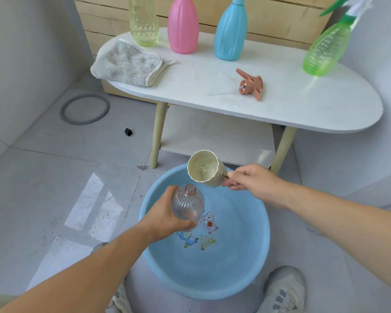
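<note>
**Trainee:** Where is the clear bottle (187, 204), and what holds it?

**Instructor:** It sits above the blue basin (235, 267), which stands on the floor. The bottle is tilted, with its open neck towards the cup (204, 169). The left hand (165, 219) has its grip wrapped around the lower body, fingers curled under the base end.

**Trainee:** And the right hand (251, 181)?

**Instructor:** Its grip is clenched on the cup handle. The cup is tipped on its side, with its rim near the bottle neck but not touching it. Whether water remains in the cup cannot be told.

**Trainee:** How will the bottle handle?

**Instructor:** Expect thin, ribbed plastic: light, and likely to flex if squeezed. If wet it may be slippery. Hold it around the widest part of the body, where the ribs give purchase. Do not hold the neck, which must stay free for pouring. The weight will rise as the bottle fills, so firm up the grip gradually.

**Trainee:** What about the cup?

**Instructor:** It looks rigid and light. The handle is the correct holding point because it gives control over tilt.

**Trainee:** What is the main risk?

**Instructor:** The neck is narrow and the cup rim is wide, so some spill is probable. Keep both over the basin. The orange spray head (251, 85) lies on the tabletop (201, 91), well apart from the bottle.
</note>
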### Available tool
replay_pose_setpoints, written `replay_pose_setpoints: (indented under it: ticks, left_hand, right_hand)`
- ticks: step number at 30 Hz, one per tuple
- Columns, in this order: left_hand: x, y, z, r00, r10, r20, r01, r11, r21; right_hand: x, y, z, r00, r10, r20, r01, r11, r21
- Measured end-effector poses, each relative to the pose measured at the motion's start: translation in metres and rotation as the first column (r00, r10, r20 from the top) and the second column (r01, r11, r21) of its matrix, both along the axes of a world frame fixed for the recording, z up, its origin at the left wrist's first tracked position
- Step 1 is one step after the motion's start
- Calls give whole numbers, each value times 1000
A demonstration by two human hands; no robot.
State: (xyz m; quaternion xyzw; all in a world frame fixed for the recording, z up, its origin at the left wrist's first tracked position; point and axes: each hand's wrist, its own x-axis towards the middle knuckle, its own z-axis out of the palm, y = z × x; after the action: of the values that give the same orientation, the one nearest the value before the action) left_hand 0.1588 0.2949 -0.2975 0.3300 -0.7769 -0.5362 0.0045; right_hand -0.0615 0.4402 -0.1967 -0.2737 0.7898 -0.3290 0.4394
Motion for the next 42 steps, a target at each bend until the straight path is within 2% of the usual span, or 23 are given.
replay_pose_setpoints:
  ticks: [6,13,42]
  left_hand:
    - [-7,5,12,999,-14,-32,15,1000,10]
    - [-7,5,15,1000,-14,-22,13,1000,-18]
    - [-10,3,6,999,20,-30,-21,1000,-18]
  right_hand:
    - [8,16,33,978,76,-194,-83,996,-26]
    - [16,18,39,928,91,-361,-107,994,-25]
    - [5,18,41,804,184,-565,-256,966,-49]
